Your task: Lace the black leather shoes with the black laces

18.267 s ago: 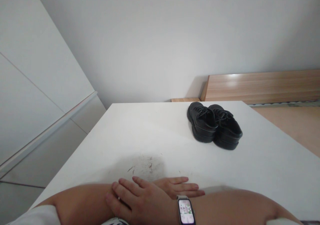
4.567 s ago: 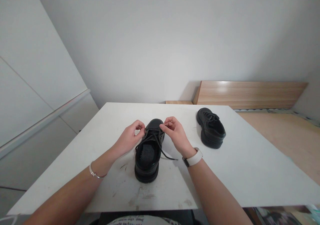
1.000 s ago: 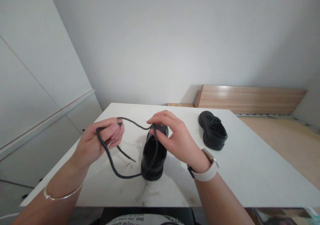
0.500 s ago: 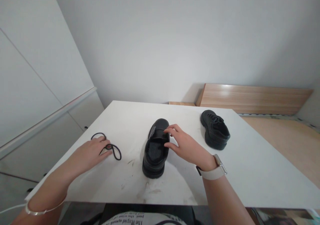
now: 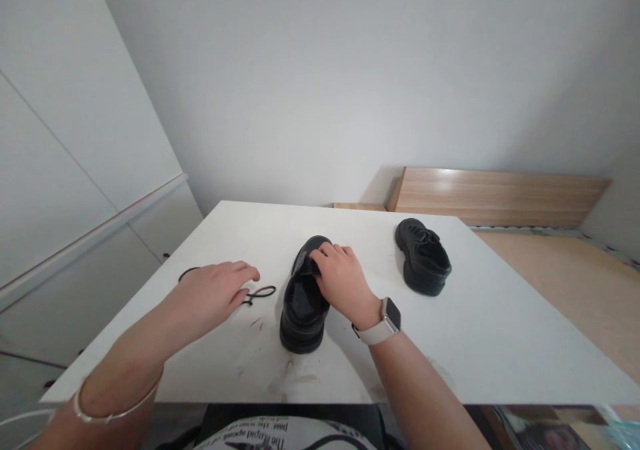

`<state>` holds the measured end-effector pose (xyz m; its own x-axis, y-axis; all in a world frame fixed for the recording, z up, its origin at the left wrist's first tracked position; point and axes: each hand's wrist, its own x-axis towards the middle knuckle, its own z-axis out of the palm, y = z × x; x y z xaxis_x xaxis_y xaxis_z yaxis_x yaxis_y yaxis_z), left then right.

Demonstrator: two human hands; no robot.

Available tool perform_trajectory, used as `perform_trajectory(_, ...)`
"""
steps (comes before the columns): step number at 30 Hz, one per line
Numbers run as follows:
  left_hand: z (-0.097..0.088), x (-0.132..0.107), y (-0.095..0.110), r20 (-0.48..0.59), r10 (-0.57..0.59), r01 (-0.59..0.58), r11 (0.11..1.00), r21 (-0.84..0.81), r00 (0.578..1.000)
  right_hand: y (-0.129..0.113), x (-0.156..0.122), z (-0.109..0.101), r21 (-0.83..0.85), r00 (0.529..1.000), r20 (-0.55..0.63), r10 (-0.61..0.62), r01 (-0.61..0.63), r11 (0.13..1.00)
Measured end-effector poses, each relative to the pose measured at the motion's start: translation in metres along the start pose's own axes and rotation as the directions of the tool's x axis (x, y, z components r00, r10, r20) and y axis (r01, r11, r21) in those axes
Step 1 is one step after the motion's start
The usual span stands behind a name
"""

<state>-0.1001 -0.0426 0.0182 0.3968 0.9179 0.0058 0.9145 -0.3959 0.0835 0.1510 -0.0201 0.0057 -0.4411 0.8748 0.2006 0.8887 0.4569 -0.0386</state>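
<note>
A black shoe (image 5: 302, 333) without a lace stands on the white table, its toe pointing away from me. My right hand (image 5: 345, 282) is closed at its upper, fingers and thumb pinching the tongue near the opening. Left of the shoe, my left hand (image 5: 213, 297) hovers low with thumb and fingers apart. Under and beside that hand lies a black shoelace (image 5: 265, 293); one loop shows past the fingertips and another bit behind the wrist, while the hand hides the middle.
A second black shoe (image 5: 425, 263), laced, stands at the right back of the white table (image 5: 480, 343). Brownish smudges mark the surface near the front edge. Beyond it are a wooden headboard (image 5: 500, 197) and bed base at right, and white cabinets (image 5: 75, 190) at left.
My right hand has moved onto the shoe and closed on its tongue. My left hand has come off the shoelace and shifted right towards the shoe; the lace's loop lies further right.
</note>
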Motion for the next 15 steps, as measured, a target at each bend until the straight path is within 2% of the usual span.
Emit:
perform_trajectory(2, 0.002, 0.003, -0.001, 0.099, -0.002, -0.001, 0.999, 0.038, 0.995, 0.001, 0.005, 0.002, 0.024, 1.0, -0.005, 0.023, -0.022, 0.999)
perform_trajectory(4, 0.004, 0.004, -0.004, 0.135, -0.016, 0.009, 0.998, 0.055, 0.991, 0.003, 0.008, 0.003, 0.091, 0.999, -0.005, 0.049, -0.048, 0.995)
perform_trajectory(5, 0.004, 0.004, -0.004, 0.128, -0.016, 0.009, 0.998, 0.058, 0.992, 0.005, 0.009, 0.003, 0.129, 0.998, -0.007, 0.064, -0.063, 0.99)
perform_trajectory(7, 0.003, 0.003, 0.003, 0.049, 0.023, -0.025, 0.999, 0.034, 0.999, 0.008, 0.013, 0.003, 0.197, 0.995, -0.017, 0.102, -0.097, 0.976)
perform_trajectory(9, 0.0, 0.003, 0.019, -0.079, 0.136, -0.141, 0.989, -0.05, 0.987, 0.012, 0.019, 0.003, 0.242, 0.989, -0.03, 0.143, -0.131, 0.961)
perform_trajectory(11, -0.001, 0.008, 0.04, -0.172, 0.291, -0.318, 0.935, -0.156, 0.941, 0.016, 0.025, 0.003, 0.283, 0.982, -0.047, 0.185, -0.164, 0.945)
perform_trajectory(13, -0.002, 0.019, 0.061, -0.138, 0.42, -0.44, 0.875, -0.2, 0.897, 0.021, 0.031, 0.006, 0.343, 0.971, -0.061, 0.23, -0.196, 0.919)
perform_trajectory(15, 0.0, 0.035, 0.077, 0.003, 0.458, -0.451, 0.878, -0.158, 0.889, 0.025, 0.034, 0.011, 0.42, 0.961, -0.068, 0.269, -0.217, 0.881)
